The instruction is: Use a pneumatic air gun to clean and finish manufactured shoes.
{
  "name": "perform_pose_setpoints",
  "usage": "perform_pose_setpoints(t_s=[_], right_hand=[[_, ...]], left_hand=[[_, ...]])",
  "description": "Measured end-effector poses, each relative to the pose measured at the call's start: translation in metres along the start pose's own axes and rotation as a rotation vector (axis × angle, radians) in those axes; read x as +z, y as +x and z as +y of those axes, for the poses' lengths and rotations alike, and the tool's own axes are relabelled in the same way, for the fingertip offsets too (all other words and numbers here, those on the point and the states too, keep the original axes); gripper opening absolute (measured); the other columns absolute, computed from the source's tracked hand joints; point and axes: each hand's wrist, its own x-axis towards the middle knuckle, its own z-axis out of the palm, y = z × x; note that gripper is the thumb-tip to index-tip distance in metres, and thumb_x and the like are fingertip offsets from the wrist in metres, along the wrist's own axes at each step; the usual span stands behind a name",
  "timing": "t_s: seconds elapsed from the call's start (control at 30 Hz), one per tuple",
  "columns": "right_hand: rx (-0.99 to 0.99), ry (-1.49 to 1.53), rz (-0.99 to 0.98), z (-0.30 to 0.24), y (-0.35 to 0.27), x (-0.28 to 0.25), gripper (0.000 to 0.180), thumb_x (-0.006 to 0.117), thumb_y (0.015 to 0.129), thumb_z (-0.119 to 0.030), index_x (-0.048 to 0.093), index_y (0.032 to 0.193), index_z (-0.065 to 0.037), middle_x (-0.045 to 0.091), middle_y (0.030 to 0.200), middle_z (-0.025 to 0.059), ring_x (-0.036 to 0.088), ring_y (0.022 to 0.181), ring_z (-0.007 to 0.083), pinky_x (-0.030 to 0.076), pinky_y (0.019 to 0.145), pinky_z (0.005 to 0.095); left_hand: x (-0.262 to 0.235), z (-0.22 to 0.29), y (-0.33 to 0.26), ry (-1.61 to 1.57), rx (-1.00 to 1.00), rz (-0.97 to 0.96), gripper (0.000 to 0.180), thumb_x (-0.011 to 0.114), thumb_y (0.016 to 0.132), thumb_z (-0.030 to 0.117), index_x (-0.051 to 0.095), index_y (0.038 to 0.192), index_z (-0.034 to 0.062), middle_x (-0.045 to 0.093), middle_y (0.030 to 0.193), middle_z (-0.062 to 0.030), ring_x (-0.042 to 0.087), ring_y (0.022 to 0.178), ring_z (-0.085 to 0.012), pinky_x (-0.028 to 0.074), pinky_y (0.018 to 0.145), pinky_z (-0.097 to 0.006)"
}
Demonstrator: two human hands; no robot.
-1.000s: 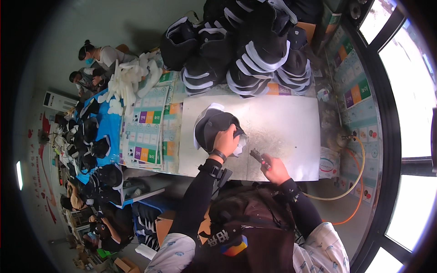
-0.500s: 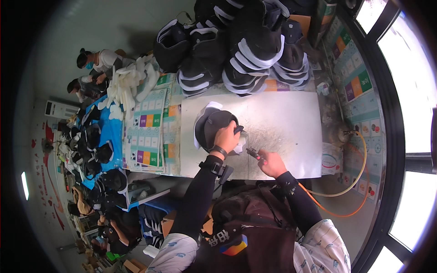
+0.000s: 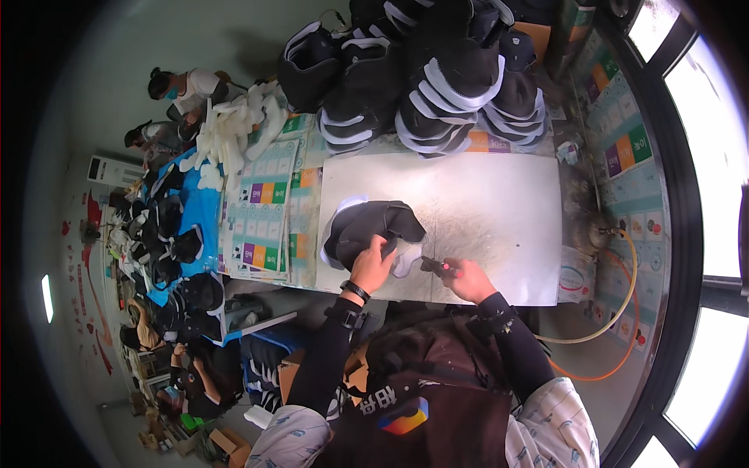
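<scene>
My left hand [image 3: 370, 269] is closed on the near edge of a black shoe upper [image 3: 360, 230] with a pale edging, its thumb on the dark fabric. The upper rests on a white board [image 3: 499, 203], its light grey flap [image 3: 406, 256] turned toward my right hand. Wrapped round a dark hand tool [image 3: 435, 267] with red parts, my right hand [image 3: 470, 282] keeps the tool's tip beside that flap. Its exact kind is too small to tell. Whether tip and flap touch, I cannot tell.
Piled black uppers [image 3: 449, 78] stand behind the board. Printed sheets [image 3: 261, 222] and white foot-shaped pieces [image 3: 226, 129] lie left, near more uppers on a blue cover [image 3: 199, 210]. A yellowish hose [image 3: 624, 288] loops at the right. Other people sit at far left.
My left hand has shifted left and down to the upper's near edge. The upper has turned, showing more of its black side and grey flap. The tool has stayed close to it.
</scene>
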Motion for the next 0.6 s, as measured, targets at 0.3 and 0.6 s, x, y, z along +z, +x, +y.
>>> perform_pose_setpoints(t_s=[0.3,0.6], right_hand=[[-0.007,-0.079,-0.064,-0.003,-0.008,0.003,0.030,0.062,0.081,-0.018,0.071,0.106,-0.004,0.070,0.093,0.0280,0.065,0.095,0.0496,0.052,0.086,0.0544],[-0.001,-0.095,-0.083,-0.006,-0.010,0.005,0.034,0.063,0.081,-0.019,0.072,0.110,-0.004,0.071,0.097,0.0274,0.066,0.097,0.0483,0.053,0.087,0.0526]], left_hand=[[0.006,-0.005,-0.039,-0.040,-0.076,-0.096,0.033,0.059,0.103,0.029,0.046,0.120,0.0034,0.071,0.095,-0.0295,0.065,0.095,-0.0508,0.049,0.080,-0.059],[0.016,-0.009,-0.054,-0.042,-0.110,-0.091,0.033,0.060,0.102,0.027,0.045,0.122,0.0042,0.070,0.094,-0.0302,0.065,0.094,-0.0513,0.049,0.079,-0.060]])
